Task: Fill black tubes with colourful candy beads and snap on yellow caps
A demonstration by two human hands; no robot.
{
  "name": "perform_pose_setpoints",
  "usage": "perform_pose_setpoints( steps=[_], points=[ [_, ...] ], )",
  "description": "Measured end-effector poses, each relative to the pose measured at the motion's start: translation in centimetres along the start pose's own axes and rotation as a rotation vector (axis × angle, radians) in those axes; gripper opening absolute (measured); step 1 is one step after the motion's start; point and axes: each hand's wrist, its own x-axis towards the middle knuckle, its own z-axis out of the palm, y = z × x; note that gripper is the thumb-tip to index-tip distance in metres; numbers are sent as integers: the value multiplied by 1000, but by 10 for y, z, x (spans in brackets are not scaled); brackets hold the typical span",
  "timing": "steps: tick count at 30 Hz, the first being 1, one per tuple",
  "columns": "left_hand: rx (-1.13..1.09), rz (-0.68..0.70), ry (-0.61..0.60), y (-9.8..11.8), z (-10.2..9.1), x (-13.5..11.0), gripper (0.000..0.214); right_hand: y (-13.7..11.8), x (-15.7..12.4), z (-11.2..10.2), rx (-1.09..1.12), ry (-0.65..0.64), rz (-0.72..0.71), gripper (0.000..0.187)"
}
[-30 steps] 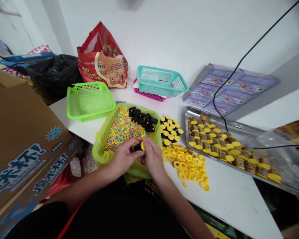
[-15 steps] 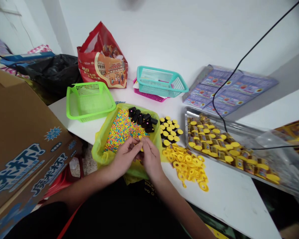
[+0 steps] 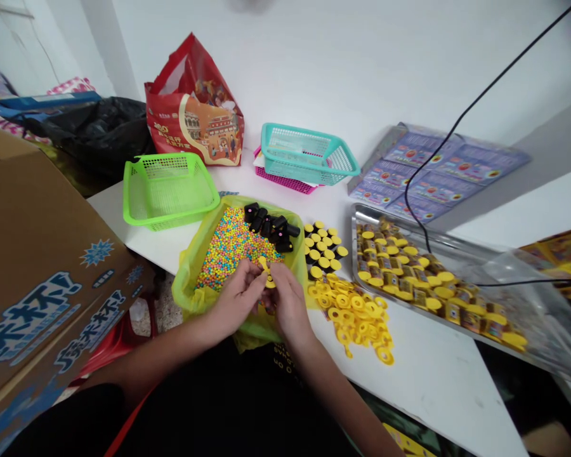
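Note:
My left hand [image 3: 238, 298] and my right hand [image 3: 289, 301] meet above a yellow-green plastic bag [image 3: 184, 289], pinching a small yellow plastic piece [image 3: 267, 271] between their fingertips. Anything else between my fingers is hidden. The bag holds multicoloured candy beads [image 3: 231, 247] and a row of black tubes [image 3: 269, 225]. To the right of my right hand lie loose yellow rings [image 3: 352, 315]. Above them stand black tubes with yellow caps [image 3: 321, 251]. A metal tray [image 3: 361, 219] holds many capped, labelled tubes [image 3: 419, 279].
A lime-green basket [image 3: 169, 190], a teal basket [image 3: 309, 155] over a pink basket [image 3: 285, 181], and a red printed bag [image 3: 193, 108] stand behind on the white table [image 3: 433, 374]. A cardboard box [image 3: 42, 254] rises at the left. Printed sheets [image 3: 438, 168] and a black cable [image 3: 476, 108] lie right.
The black tube between my hands in the oldest frame is no longer visible. The yellow piece now shows higher between my fingertips. The scene has shifted slightly left in view.

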Motion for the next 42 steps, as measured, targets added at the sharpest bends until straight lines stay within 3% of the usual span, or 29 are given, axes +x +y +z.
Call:
perform_pose_setpoints(
  steps=[6,11,19,22,26,29,33,37,42],
  points=[
    [-36,76,99,-7,6,2,35,-5,1,3,149,64,66,36],
    [-3,43,108,-9,8,1,35,-4,0,5,213,88,99,32],
    [-86,-160,141,4,0,2,33,-13,6,-12,179,-205,106,45],
    [-72,-150,120,9,4,-1,37,-15,5,-14,250,-203,118,42],
    [-133,-88,187,10,12,-5,46,-11,2,-13,353,-138,142,36],
    [-150,-86,180,8,13,-3,45,-11,4,-18,309,-177,138,34],
    [-158,-169,118,6,9,4,40,-15,6,-32,129,-266,-1,43],
    [-237,-238,66,9,5,4,42,-11,8,-36,114,-208,-185,52],
    [-282,-239,35,14,1,2,42,-7,7,-29,-59,-106,-454,21]
  ],
)
